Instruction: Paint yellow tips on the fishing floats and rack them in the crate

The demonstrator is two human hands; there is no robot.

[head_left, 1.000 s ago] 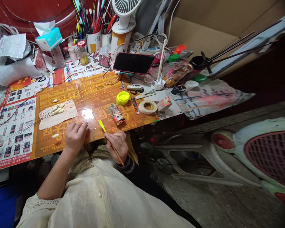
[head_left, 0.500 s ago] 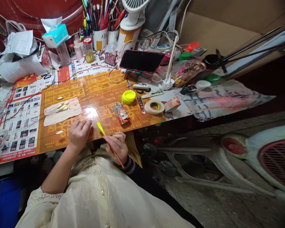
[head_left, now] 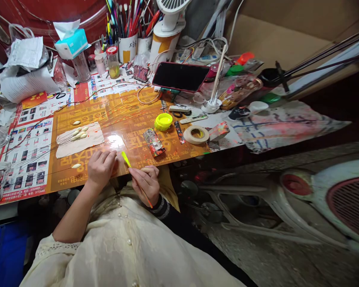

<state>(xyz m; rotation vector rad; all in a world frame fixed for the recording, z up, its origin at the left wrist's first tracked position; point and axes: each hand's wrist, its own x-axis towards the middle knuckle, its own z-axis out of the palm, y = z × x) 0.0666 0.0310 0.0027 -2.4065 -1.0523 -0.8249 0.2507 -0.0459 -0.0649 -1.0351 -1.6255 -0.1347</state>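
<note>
Right hand (head_left: 145,184) is gripping a thin orange stick (head_left: 126,158) w/ a yellow tip, fingers closed round the shaft. It's hovering at the near table edge, closer to the person than the yellow dish (head_left: 163,120) and a bit left of it. The yellow tip is pointing up-left, toward the left hand (head_left: 100,167). That hand is resting knuckles-up on the table (head_left: 131,119), further left of the dish, fingers curled under; can't tell if it's holding anything. One white oval (head_left: 75,166) is lying near that hand, on the side away from the dish.

A paint-smeared block (head_left: 154,142) is sitting just in front of the dish. A tape roll (head_left: 196,134) is lying near the dish, to its right. Well left of the dish a pale cloth (head_left: 86,142) is lying flat, w/ more white ovals on thin wires (head_left: 80,131) on it.

Behind the dish a dark phone (head_left: 180,76) is leaning on a stand. Farther back & left of the dish, cups of brushes (head_left: 128,44), a small jar (head_left: 113,63) and a tissue box (head_left: 71,42) are standing. A white fan (head_left: 167,38) is standing straight back from the dish, past the phone.
</note>
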